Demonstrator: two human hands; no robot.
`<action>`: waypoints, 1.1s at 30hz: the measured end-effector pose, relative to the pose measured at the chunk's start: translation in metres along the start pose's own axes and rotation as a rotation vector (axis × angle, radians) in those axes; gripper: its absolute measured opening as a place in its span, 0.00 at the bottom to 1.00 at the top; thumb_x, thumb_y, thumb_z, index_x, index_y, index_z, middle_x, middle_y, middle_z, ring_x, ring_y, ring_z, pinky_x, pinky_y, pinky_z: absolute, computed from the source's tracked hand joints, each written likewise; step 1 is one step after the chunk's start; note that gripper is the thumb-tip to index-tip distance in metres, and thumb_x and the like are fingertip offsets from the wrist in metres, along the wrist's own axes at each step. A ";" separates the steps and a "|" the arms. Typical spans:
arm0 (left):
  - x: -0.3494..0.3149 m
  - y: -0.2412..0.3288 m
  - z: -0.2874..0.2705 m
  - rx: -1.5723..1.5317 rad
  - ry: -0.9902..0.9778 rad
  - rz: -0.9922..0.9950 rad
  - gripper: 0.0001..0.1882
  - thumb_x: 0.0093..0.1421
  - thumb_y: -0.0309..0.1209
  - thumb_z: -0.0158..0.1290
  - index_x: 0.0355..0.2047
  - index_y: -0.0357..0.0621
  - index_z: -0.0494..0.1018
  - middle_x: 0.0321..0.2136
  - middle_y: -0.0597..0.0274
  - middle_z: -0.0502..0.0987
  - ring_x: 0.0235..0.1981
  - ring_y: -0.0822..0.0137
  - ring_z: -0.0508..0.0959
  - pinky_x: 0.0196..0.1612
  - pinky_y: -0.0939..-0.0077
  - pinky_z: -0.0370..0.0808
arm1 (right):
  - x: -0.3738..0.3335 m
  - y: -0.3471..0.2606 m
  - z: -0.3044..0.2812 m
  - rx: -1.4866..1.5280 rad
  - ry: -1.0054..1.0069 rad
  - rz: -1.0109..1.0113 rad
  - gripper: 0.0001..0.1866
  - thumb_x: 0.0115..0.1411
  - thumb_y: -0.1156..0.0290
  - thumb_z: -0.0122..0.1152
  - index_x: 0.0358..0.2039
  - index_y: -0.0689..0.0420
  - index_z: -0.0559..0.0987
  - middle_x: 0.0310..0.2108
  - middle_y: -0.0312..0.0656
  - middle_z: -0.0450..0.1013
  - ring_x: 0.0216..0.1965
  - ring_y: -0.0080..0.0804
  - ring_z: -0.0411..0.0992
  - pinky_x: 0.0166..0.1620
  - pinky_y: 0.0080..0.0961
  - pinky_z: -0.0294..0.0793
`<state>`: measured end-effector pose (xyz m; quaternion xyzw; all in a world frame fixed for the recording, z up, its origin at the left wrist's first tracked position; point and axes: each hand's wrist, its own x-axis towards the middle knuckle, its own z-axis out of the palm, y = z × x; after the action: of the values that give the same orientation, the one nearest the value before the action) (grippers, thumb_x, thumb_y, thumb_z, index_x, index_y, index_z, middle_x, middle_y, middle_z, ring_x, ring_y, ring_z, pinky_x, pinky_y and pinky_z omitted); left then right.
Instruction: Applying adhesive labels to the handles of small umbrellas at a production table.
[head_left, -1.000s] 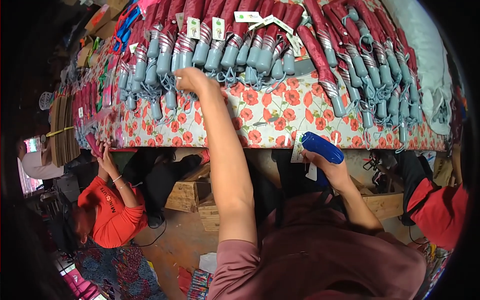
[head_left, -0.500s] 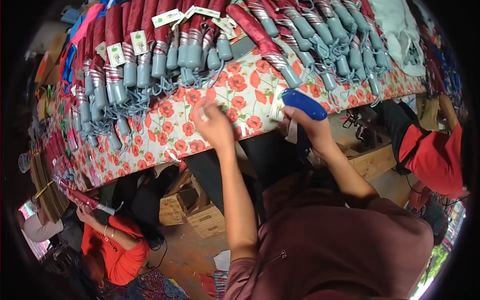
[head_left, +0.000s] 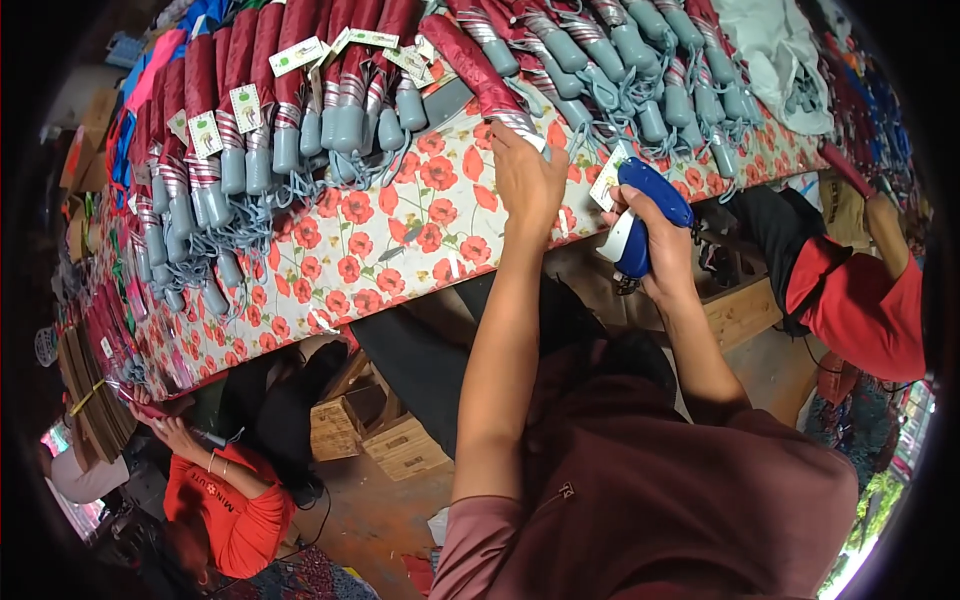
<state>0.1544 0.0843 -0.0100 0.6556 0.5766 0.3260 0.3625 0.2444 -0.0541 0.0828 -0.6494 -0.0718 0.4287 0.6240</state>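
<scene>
A folded dark red umbrella with a silver-striped band lies slanting on the table. My left hand is closed over its handle end, which is mostly hidden beneath the fingers. In my right hand is a blue tagging gun with a white lever. A small white printed tag hangs at the gun's front end. Rows of similar umbrellas with grey handles and cord loops lie beyond both hands; several on the left carry tags, and another pile is at the right.
The table has a poppy-patterned cover. A white plastic bag lies at the far right. Wooden crates stand under the table. One person in red works at the lower left, another at the right.
My left hand has moved right and away from me, onto the umbrella's handle. The right hand with the tagging gun has shifted slightly right, and the gun is turned more upright.
</scene>
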 end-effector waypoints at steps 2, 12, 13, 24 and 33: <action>-0.004 0.005 -0.023 -0.240 -0.158 -0.207 0.34 0.58 0.40 0.63 0.56 0.30 0.64 0.43 0.38 0.77 0.39 0.48 0.81 0.44 0.60 0.80 | 0.001 0.002 -0.001 0.011 -0.014 0.023 0.17 0.65 0.70 0.66 0.51 0.66 0.80 0.43 0.43 0.82 0.36 0.32 0.82 0.40 0.21 0.81; -0.111 -0.046 -0.134 -1.046 -0.308 -0.272 0.27 0.70 0.32 0.53 0.65 0.30 0.63 0.47 0.48 0.81 0.39 0.68 0.78 0.46 0.78 0.75 | -0.011 0.023 0.021 -0.068 -0.277 0.015 0.16 0.65 0.70 0.65 0.51 0.65 0.81 0.41 0.41 0.82 0.37 0.30 0.82 0.42 0.21 0.78; -0.122 -0.053 -0.139 -0.988 -0.303 -0.262 0.26 0.70 0.32 0.53 0.63 0.31 0.64 0.46 0.50 0.82 0.38 0.70 0.76 0.45 0.81 0.73 | -0.011 0.025 0.025 -0.076 -0.324 -0.006 0.16 0.65 0.70 0.65 0.51 0.65 0.81 0.41 0.40 0.82 0.38 0.29 0.81 0.43 0.21 0.78; -0.201 -0.086 -0.171 -0.375 -0.360 -0.709 0.11 0.70 0.35 0.56 0.44 0.39 0.77 0.35 0.56 0.84 0.26 0.70 0.73 0.33 0.72 0.72 | -0.013 0.061 0.037 -0.407 -0.579 -0.005 0.16 0.66 0.71 0.63 0.53 0.61 0.81 0.40 0.39 0.83 0.37 0.26 0.78 0.45 0.21 0.76; -0.165 -0.055 -0.154 -0.065 0.223 -0.273 0.11 0.66 0.34 0.60 0.42 0.39 0.76 0.30 0.55 0.79 0.26 0.57 0.73 0.35 0.64 0.73 | -0.004 0.061 0.044 -0.283 -0.500 0.122 0.16 0.66 0.72 0.63 0.53 0.62 0.81 0.40 0.41 0.82 0.35 0.28 0.79 0.42 0.22 0.77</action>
<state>-0.0253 -0.0605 0.0223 0.5191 0.6861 0.3627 0.3582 0.1863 -0.0365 0.0375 -0.6074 -0.2432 0.5979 0.4630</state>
